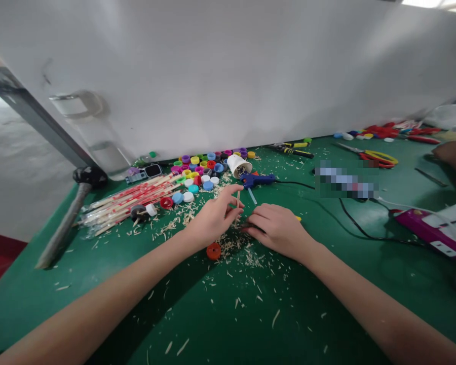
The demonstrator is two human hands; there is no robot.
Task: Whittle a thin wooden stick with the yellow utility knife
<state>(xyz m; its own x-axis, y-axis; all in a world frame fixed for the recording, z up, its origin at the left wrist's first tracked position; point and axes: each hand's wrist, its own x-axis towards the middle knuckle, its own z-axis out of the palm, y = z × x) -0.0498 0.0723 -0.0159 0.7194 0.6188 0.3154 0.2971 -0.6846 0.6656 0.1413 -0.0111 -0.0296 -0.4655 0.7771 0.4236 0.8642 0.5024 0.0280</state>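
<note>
Left hand [215,218] is pinching an upright stick [238,197] at mid-table [327,284] over shavings [249,259], while the right hand [277,229] is lying curled just beside it, its grasp hidden, an orange cap [213,251] lying near the left wrist.

The left hand [215,218] pinches a thin stick [238,198] upright on the green table [327,284]. The right hand [277,229] lies curled just beside its base among shavings [247,258]. An orange cap [213,251] sits near the left wrist, with a glue gun [256,179] and a heap of caps [203,170] behind.
</note>
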